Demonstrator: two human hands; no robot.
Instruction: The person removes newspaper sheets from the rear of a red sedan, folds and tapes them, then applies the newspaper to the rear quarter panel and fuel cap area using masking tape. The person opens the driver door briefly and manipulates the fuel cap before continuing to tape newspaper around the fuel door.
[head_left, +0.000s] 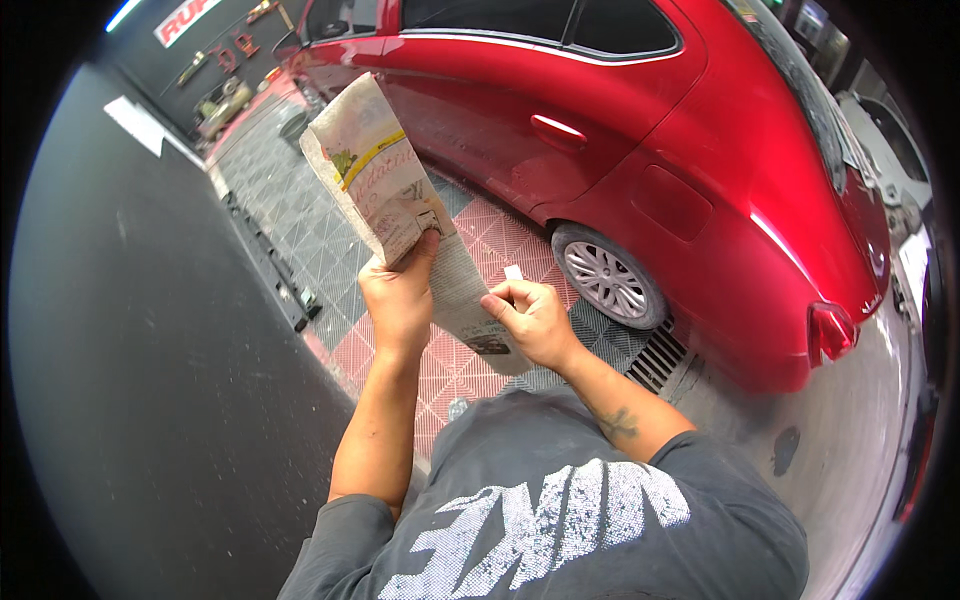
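Observation:
A folded sheet of newspaper (375, 175) is held up in front of me, its long strip slanting from upper left to lower right. My left hand (400, 295) grips it near the middle, thumb on the printed face. Lower down on the right edge, my right hand (532, 322) pinches the sheet between thumb and curled fingers. A small white piece (513, 272) shows just above the right hand's fingers; I cannot tell whether it is held or lies behind. The fingers behind the paper are hidden.
A red car (640, 130) stands close on the right, its rear wheel (608, 275) beyond my right hand. A dark wall or panel (150, 330) runs along the left. Red and grey tiles (385, 375) cover the floor, with a drain grate (657, 362) by the wheel.

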